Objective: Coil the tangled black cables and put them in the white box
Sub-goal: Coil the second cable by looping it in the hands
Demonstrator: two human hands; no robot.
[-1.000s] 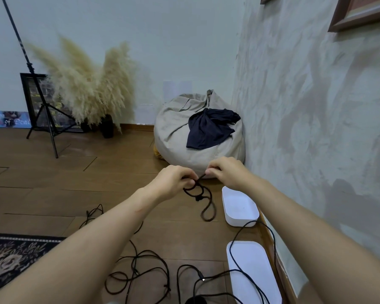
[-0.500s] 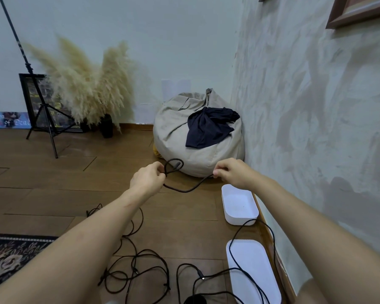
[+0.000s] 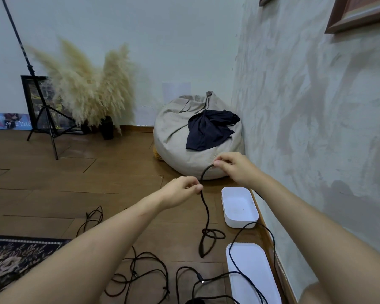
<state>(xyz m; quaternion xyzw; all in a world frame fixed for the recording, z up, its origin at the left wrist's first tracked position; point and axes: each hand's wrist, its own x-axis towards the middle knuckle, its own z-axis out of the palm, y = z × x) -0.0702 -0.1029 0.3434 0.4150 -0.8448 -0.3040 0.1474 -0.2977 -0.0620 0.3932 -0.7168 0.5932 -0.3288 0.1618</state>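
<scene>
Between the two hands, a short run of black cable [image 3: 205,207] arcs from the right hand [image 3: 235,170], whose fingers [image 3: 217,163] are pinched on its end in front of the beanbag [image 3: 176,132], down to the left hand [image 3: 180,189], whose thumb and forefinger are pinched on it lower and nearer. A second ago the hands were close together with small loops dangling between them. Half a second ago they had drawn apart, a loop at the left hand and the cable slung slack across. Now those loops are gone from the hands and the rest hangs straight down from the left hand, ending in a small knotted tangle low over the floor [image 3: 119,172]; whether it touches I cannot tell. That suggests the cable is being pulled out and untangled, not yet coiled, and the knot at the bottom must be cleared first. Just right of the hanging cable, against the wall, the box [image 3: 239,223] holds no cable. More cables [image 3: 140,277] sprawl nearer, one crossing the lid [image 3: 248,260].
</scene>
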